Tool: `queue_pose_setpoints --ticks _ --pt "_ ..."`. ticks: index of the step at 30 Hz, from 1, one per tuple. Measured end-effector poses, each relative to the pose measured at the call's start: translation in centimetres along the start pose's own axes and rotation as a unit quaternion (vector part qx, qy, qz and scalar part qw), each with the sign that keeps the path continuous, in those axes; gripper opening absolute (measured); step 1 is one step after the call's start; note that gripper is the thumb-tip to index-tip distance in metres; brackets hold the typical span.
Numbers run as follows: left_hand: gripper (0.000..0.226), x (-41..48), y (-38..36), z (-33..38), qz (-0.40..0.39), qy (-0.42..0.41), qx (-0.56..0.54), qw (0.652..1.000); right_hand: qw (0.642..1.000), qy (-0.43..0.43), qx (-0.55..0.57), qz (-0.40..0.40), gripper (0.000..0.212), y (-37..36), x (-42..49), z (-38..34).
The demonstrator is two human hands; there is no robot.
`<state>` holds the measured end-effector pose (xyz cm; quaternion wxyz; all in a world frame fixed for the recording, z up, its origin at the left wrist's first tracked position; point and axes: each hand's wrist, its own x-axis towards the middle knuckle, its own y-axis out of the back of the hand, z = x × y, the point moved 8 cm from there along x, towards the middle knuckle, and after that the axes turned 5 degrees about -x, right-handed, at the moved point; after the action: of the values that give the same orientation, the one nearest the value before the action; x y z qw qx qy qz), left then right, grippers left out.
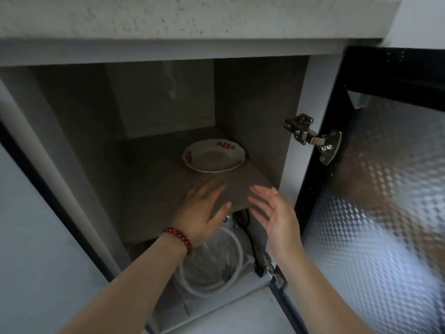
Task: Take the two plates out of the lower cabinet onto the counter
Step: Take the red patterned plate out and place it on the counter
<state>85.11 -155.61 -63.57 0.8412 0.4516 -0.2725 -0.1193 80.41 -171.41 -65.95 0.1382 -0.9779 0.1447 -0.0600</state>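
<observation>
Both hands were empty, fingers spread wide: the left hand (204, 208), with a red bead bracelet (179, 238), hovered at 7 o'clock of the plates (213, 155); the right hand (277, 213) at 5 o'clock. Below coiled a white hose (237, 251). Only one rim showed clearly on the matte grey shelf (154, 189); whether two plates lay stacked I could not tell. Glossy, scalloped, red-patterned china would probably be slick, so thumbs over opposite rims, fingers under, lifting level, would suit. The speckled counter (192, 18) lay at 12, the chequered-glass door (385, 189) at 3.

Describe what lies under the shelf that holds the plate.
Under the shelf: a coiled white hose, clear plastic and a dark cable. The hands and the shelf cover the rest. The plate shows as one.
</observation>
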Motion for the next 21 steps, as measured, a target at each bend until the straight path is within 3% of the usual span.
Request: queue_pose_setpoints --ticks 11,21 --pt "0.063 5.4 -4.3 -2.7 -0.097 0.042 0.099 0.99 1.0 0.006 0.004 0.008 0.04 0.0 0.1 -0.3" --pt "0.064 7.1 -5.3 -3.7 -0.115 0.09 0.102 0.984 1.0 0.013 -0.02 0.009 0.039 0.9 -0.1 -1.1"
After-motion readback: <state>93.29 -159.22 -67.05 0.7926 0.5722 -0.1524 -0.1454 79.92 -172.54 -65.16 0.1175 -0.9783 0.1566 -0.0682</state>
